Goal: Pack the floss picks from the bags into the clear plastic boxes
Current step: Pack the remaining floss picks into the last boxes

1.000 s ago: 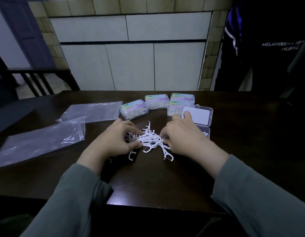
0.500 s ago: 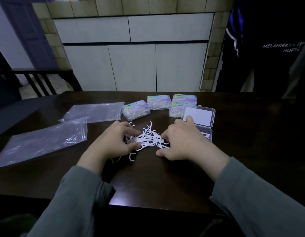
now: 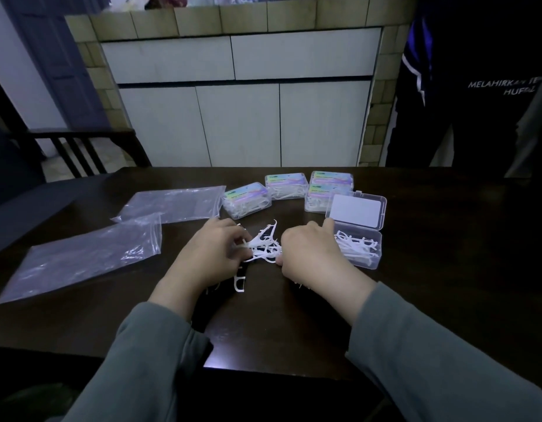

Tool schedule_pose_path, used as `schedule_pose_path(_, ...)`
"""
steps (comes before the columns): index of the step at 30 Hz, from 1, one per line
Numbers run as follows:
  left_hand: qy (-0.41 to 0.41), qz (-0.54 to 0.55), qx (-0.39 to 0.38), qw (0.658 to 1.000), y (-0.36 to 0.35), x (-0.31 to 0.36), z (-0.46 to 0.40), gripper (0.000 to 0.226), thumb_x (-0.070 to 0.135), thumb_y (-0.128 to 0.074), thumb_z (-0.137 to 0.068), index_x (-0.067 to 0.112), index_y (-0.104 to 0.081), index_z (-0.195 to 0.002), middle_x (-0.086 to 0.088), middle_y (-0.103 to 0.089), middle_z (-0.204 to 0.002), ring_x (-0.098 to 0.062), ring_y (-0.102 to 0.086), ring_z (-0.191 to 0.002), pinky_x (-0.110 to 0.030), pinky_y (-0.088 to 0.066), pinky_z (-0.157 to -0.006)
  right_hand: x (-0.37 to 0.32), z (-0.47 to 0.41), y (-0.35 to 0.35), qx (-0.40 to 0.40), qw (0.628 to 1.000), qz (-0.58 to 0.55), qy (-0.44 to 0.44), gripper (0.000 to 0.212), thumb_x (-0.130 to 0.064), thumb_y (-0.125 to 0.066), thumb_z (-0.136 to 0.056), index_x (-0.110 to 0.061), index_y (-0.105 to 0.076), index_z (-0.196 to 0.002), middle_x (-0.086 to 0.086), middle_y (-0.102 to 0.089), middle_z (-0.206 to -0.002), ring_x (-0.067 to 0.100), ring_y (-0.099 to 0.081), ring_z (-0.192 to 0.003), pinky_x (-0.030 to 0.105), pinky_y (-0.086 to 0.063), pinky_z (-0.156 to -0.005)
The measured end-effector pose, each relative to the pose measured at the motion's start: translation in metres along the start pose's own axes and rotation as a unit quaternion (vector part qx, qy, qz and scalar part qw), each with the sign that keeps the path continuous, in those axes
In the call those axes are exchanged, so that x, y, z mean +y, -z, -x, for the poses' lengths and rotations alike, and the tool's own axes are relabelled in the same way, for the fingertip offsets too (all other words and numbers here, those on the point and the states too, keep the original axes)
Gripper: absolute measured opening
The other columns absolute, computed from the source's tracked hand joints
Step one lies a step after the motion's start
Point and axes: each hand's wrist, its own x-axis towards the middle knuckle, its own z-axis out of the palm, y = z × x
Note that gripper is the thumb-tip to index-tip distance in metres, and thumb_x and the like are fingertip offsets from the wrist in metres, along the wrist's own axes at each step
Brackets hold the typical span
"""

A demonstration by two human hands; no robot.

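A small heap of white floss picks (image 3: 265, 246) lies on the dark table between my hands. My left hand (image 3: 213, 254) and my right hand (image 3: 309, 254) press in on the heap from both sides, fingers curled around the picks. One loose pick (image 3: 239, 283) lies just below my left hand. To the right stands an open clear plastic box (image 3: 371, 255) with some picks in it, its lid (image 3: 356, 213) tipped back. Two flat plastic bags (image 3: 81, 257) (image 3: 172, 204) lie on the left.
Several closed, filled boxes with coloured labels (image 3: 246, 199) (image 3: 286, 184) (image 3: 332, 181) sit in a row behind the heap. A person in dark clothes (image 3: 476, 86) stands at the table's far right. A dark chair back (image 3: 81, 147) is at the far left.
Both hands have drawn the scattered picks into a tighter heap. My right hand has shifted left off the open box, so the picks inside it now show.
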Motion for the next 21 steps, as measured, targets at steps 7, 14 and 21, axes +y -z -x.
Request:
schedule_pose_path(7, 0.009, 0.016, 0.045, 0.999, 0.0, 0.004, -0.002, 0.019, 0.032, -0.07, -0.085, 0.023, -0.069, -0.102, 0.016, -0.052, -0.085, -0.008, -0.046, -0.095, -0.028, -0.041, -0.077, 0.003, -0.01, 0.01, -0.087, 0.994, -0.064, -0.031, 0.028, -0.031, -0.053, -0.094, -0.017, -0.041, -0.073, -0.002, -0.045, -0.076, 0.026, -0.054, -0.101, 0.047, -0.026, -0.1)
schedule_pose_path(14, -0.011, 0.044, 0.118, 0.992, 0.002, 0.004, -0.001, 0.018, 0.029, -0.071, -0.084, 0.02, -0.074, -0.1, 0.01, -0.068, -0.089, -0.008, -0.045, -0.084, -0.026, -0.041, -0.068, 0.015, -0.013, 0.006, 0.008, 0.983, -0.17, -0.061, 0.01, -0.035, -0.063, -0.088, -0.026, -0.063, -0.09, -0.005, -0.064, -0.09, 0.021, -0.059, -0.094, 0.043, -0.028, -0.095)
schedule_pose_path(21, 0.03, 0.125, 0.162, 0.978, 0.003, 0.006, 0.0, 0.024, 0.027, -0.073, -0.082, 0.017, -0.075, -0.104, 0.013, -0.067, -0.089, -0.004, -0.046, -0.081, -0.014, -0.037, -0.067, 0.037, -0.006, 0.018, 0.062, 0.976, -0.194, -0.079, 0.027, -0.048, -0.062, -0.089, -0.037, -0.069, -0.113, -0.006, -0.068, -0.107, 0.018, -0.057, -0.108, 0.041, -0.026, -0.097)
